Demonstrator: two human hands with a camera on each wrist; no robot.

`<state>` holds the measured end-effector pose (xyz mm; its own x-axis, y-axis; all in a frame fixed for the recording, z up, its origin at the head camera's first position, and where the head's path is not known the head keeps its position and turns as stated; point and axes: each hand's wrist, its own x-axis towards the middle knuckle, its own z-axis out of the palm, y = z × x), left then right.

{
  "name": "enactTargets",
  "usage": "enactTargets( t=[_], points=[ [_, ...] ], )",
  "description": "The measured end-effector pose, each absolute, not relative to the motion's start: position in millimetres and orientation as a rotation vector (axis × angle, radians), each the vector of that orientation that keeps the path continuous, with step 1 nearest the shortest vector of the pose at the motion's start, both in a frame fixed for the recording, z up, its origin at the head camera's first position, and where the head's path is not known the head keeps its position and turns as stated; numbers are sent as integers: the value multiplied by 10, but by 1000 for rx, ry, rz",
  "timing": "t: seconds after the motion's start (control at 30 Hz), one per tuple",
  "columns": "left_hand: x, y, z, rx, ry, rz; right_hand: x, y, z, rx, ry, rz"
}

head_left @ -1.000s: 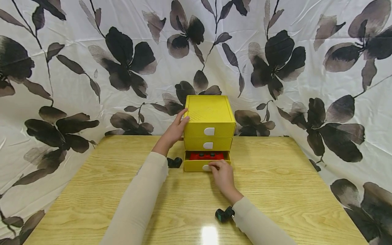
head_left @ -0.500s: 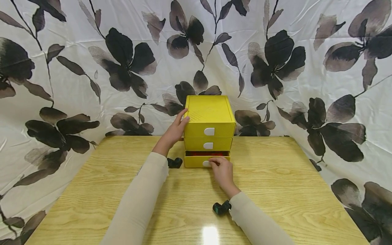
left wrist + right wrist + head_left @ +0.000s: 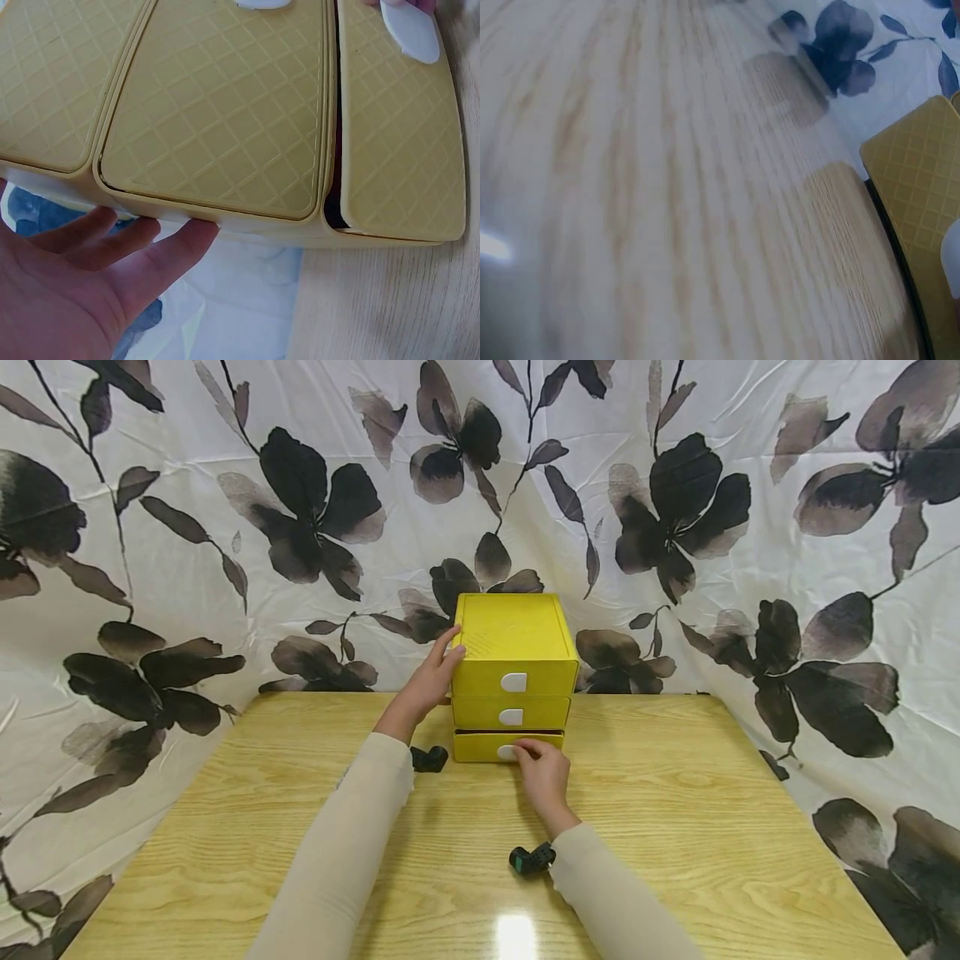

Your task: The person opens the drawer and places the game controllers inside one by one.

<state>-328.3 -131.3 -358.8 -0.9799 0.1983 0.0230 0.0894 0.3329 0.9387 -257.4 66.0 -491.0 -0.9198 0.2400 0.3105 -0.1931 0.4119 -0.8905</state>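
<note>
A yellow drawer cabinet with three stacked drawers and white pull tabs stands at the table's back. Its bottom drawer is almost in, and a narrow dark gap shows along its edge in the left wrist view. My right hand pinches that drawer's white tab between thumb and fingers. Against the cabinet's left side rests my left hand, its fingers spread and fairly straight. Only the cabinet's waffle-patterned front and part of a tab show in the right wrist view.
The cabinet stands on a wood-grain table. Behind it and at both sides hangs a white cloth with dark flowers. Black wrist devices are worn at the sleeves.
The bottom drawer has slid inward under my right hand, which moved forward with it. The red thing inside the drawer has gone out of sight. My left hand has stayed in place.
</note>
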Motion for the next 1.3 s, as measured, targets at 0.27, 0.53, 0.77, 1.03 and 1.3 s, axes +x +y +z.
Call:
enactTargets(
  t=[0.27, 0.53, 0.77, 1.03, 1.3],
  points=[
    [-3255, -1298, -3580, 282, 2481, 1737, -2631, 653, -4923, -83, -2256, 1539],
    [-3254, -1299, -3582, 262, 2474, 1747, -2658, 658, -4908, -87, -2275, 1546],
    [-3238, -1287, -3572, 256, 2527, 1709, -2646, 662, -4896, -40, -2309, 1492],
    [-3225, -1292, -3528, 233, 2583, 1686, -2668, 652, -4876, -23, -2331, 1483],
    [-3205, -1286, -3501, 239, 2585, 1688, -2666, 639, -4855, -20, -2350, 1447]
  ],
)
